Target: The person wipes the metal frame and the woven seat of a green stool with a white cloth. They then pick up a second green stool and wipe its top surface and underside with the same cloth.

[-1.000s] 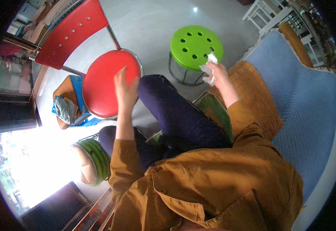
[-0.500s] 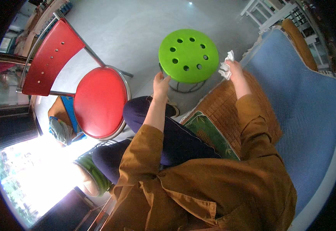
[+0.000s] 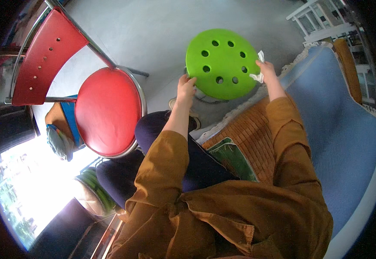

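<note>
A round green stool (image 3: 224,61) with a ring of holes through its seat is in front of me. My left hand (image 3: 186,90) is closed on the near left edge of the seat, its thumb on top and the other fingers largely out of sight. At the right edge, my right hand (image 3: 267,73) is closed round a crumpled white tissue (image 3: 257,77) and touches the seat rim. The tissue sticks out on both sides of the fingers. Most of the stool's legs are hidden under the seat.
To the left stands a red chair (image 3: 108,112) with a metal frame. On the right runs a seat with a blue cover (image 3: 326,112) and a brown woven mat (image 3: 252,138). A striped green round stool (image 3: 94,190) is at the lower left; white railings (image 3: 321,23) stand far right.
Both hands have come to the green stool's edges, and the left has closed on the rim. The seat looks larger and tilted, as if raised. The view has shifted slightly.
</note>
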The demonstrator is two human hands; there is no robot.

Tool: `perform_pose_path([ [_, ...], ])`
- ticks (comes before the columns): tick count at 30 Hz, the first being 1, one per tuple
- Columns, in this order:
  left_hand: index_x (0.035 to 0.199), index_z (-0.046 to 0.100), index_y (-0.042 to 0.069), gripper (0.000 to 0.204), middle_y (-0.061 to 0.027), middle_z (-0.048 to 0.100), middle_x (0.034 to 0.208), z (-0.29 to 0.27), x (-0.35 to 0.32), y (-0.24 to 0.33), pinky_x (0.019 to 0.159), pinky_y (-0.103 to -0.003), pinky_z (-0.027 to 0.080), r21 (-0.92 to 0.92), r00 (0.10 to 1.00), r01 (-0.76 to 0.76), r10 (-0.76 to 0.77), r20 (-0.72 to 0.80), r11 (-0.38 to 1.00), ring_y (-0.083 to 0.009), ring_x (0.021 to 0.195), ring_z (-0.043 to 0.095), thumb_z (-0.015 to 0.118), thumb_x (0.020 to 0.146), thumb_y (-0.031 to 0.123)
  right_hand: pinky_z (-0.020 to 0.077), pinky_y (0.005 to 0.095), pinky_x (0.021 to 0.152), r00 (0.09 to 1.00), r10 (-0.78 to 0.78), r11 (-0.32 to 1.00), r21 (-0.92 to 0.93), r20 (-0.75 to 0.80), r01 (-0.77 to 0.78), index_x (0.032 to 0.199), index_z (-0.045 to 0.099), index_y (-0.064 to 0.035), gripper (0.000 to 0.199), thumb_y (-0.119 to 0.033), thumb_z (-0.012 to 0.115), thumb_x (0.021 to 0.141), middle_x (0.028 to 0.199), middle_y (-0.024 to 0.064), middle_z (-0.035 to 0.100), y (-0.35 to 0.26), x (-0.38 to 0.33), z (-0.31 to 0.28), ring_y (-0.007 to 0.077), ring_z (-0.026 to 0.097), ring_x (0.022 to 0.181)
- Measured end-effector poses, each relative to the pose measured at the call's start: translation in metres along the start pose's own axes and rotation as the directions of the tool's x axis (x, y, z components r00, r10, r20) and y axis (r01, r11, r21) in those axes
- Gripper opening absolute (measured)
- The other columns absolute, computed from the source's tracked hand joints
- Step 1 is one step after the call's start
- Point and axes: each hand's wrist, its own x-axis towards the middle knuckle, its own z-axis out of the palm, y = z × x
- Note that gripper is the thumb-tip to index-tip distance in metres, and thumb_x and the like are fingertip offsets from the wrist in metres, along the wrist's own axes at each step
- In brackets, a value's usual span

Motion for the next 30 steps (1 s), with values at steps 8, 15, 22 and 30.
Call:
perform_pose_path([
  [8, 0.137, 0.051, 0.007, 0.041, -0.0088, 0.056, 0.130, 0.009, 0.012, -0.001, 0.090, -0.041, 0.043, -0.153, 0.998, -0.004, 0.014, 0.061, 0.988, -0.0225, 0.114, 0.052, 0.057, 0.099, 0.021, 0.0576, 0.0469, 0.070, 0.998, 0.039, 0.992, -0.118, 0.048, -0.033, 0.117, 0.062, 0.0020, 0.039, -0.027, 0.072, 0.093, 0.110, 0.0155, 0.067, -0.004, 0.012, -0.003, 0.0285, 0.068, 0.092],
  [15, 0.138, 0.051, 0.007, 0.042, -0.0081, 0.057, 0.130, 0.009, 0.002, 0.012, 0.093, -0.040, 0.045, -0.233, 0.995, 0.035, -0.013, 0.096, 0.972, -0.0229, 0.113, 0.053, 0.056, 0.100, 0.025, 0.0556, 0.0418, 0.072, 1.000, 0.002, 0.992, -0.124, -0.009, -0.003, 0.112, 0.064, 0.0040, 0.048, -0.033, 0.081, 0.085, 0.104, 0.0136, 0.068, 0.000, -0.003, -0.023, 0.0256, 0.068, 0.086],
  [22, 0.139, 0.048, 0.001, 0.055, -0.0087, 0.059, 0.132, 0.003, -0.051, 0.060, 0.098, -0.039, 0.048, -0.389, 0.958, -0.103, 0.197, 0.209, 0.916, -0.0216, 0.118, 0.058, 0.056, 0.102, 0.041, 0.0554, 0.0342, 0.074, 0.983, -0.180, 0.976, 0.131, 0.025, 0.176, 0.117, 0.063, 0.0037, 0.052, -0.028, 0.084, 0.082, 0.105, 0.0110, 0.070, -0.072, -0.100, -0.032, 0.0209, 0.069, 0.087],
  [30, 0.141, 0.042, -0.002, 0.064, -0.0136, 0.057, 0.134, -0.028, -0.203, 0.074, 0.104, -0.037, 0.046, -0.556, 0.787, -0.382, 0.575, 0.223, 0.738, -0.0226, 0.122, 0.056, 0.073, 0.092, 0.025, 0.0532, 0.0311, 0.084, 0.843, -0.529, 0.847, 0.001, 0.096, 0.531, 0.125, 0.061, 0.0043, 0.050, -0.024, 0.077, 0.088, 0.112, 0.0110, 0.069, -0.161, -0.273, -0.032, 0.0178, 0.066, 0.096],
])
